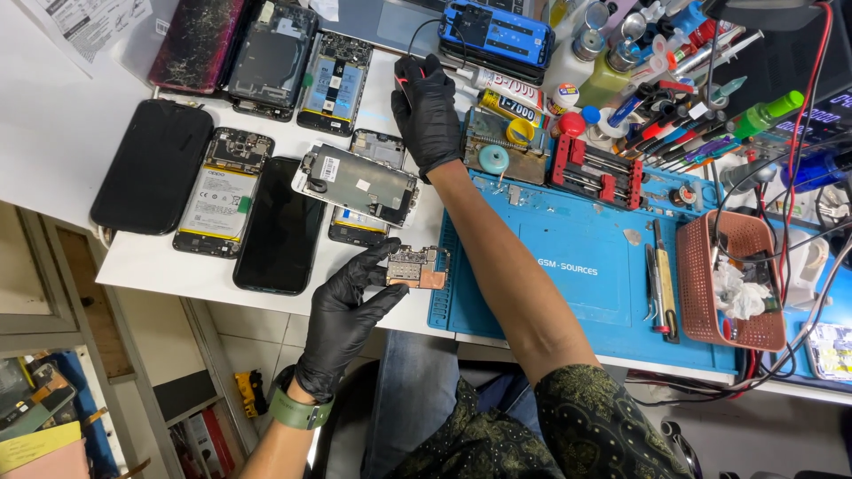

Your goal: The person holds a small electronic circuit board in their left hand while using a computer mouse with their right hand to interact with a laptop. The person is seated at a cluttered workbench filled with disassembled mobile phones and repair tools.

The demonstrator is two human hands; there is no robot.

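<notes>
Materials: the left hand (342, 306) and the right hand (427, 111) both wear black, slightly shiny gloves. The circuit board (417, 267) is small and flat, with many tiny metal parts and a copper-coloured patch at one corner. The work mat (577, 266) is blue and smooth, and it lies on a white table (53, 133).

Phones: several opened phones (213, 200) lie in rows on the table, some showing a battery, some only a dark glass back. One cracked phone (195, 40) has a reddish, broken surface.

Other things: two glue tubes (506, 93) lie near the right hand. A brown plastic basket (732, 279) holds crumpled white paper.

Hard to see: the object under the right hand is mostly covered by the glove; only a dark rounded edge and a thin black cable show. The tools at the top right are crowded and partly cut off.

Left hand: fingers half open, thumb and fingertips pinch the circuit board at its left edge, above the table edge, just beside the mat.

Right hand: fingers curled down, resting on the hidden dark object at the far side of the table.
</notes>
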